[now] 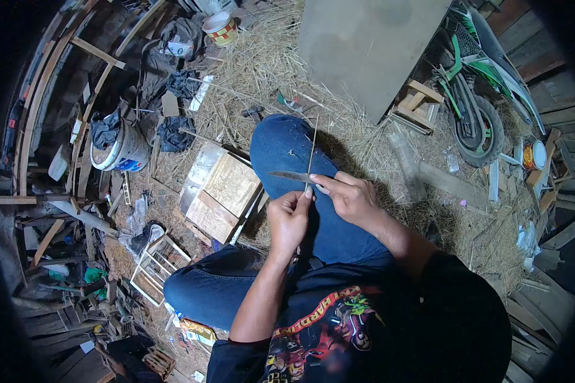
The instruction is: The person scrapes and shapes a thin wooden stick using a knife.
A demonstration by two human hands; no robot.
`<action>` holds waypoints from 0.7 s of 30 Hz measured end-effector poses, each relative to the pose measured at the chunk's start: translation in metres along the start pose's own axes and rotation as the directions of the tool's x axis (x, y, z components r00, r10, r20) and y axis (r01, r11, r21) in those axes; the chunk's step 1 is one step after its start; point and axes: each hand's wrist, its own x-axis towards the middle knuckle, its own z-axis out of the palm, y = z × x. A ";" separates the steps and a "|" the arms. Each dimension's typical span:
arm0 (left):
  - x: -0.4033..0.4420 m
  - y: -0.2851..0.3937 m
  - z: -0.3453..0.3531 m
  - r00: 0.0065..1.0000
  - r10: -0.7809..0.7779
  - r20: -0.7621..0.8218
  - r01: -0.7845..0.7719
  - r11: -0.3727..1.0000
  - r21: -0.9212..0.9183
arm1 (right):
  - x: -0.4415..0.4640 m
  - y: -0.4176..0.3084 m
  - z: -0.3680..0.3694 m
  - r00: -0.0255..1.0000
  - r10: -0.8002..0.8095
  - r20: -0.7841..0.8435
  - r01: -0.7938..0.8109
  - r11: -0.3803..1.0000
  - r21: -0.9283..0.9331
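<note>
Above the knee end of a denim-clad thigh [331, 237], the person's left hand [289, 220] is pinching a thin stick [314, 142] in its grip, while the right hand's [353, 202] grip is clasping a knife [289, 175], which is crossing the stick just beyond that pinch.

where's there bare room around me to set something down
Straw floor between the red-yellow tub and grey board looks open; the board also looks bare, its slope unclear. Crowded: left, around the white bucket and black bags.

Knife [289, 175] abv leg [280, 142], motorbike [470, 105] R.
</note>
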 end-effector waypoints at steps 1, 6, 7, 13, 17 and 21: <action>-0.001 0.000 0.000 1.000 0.023 -0.011 -0.023 1.000 0.019 | -0.001 0.002 0.001 1.000 -0.003 -0.003 0.003 1.000 -0.001; -0.012 -0.008 -0.004 0.999 0.029 0.020 -0.030 1.000 0.009 | 0.001 0.013 0.006 0.993 0.107 -0.058 -0.097 0.982 0.164; -0.012 -0.009 -0.004 1.000 0.022 0.018 -0.022 1.000 -0.004 | 0.000 0.011 0.004 0.991 0.126 -0.047 -0.113 0.970 0.213; -0.001 0.009 -0.005 0.998 0.042 0.037 -0.046 0.992 0.114 | 0.000 -0.002 -0.019 0.999 -0.017 0.044 0.014 0.997 0.075; -0.001 0.016 -0.015 0.995 0.038 0.087 -0.050 0.989 0.139 | 0.008 0.003 -0.023 0.991 0.011 0.136 -0.010 1.000 -0.009; -0.012 0.009 -0.025 0.978 -0.074 0.193 0.065 0.996 0.055 | 0.014 0.010 -0.018 0.997 0.029 0.074 -0.031 0.999 0.020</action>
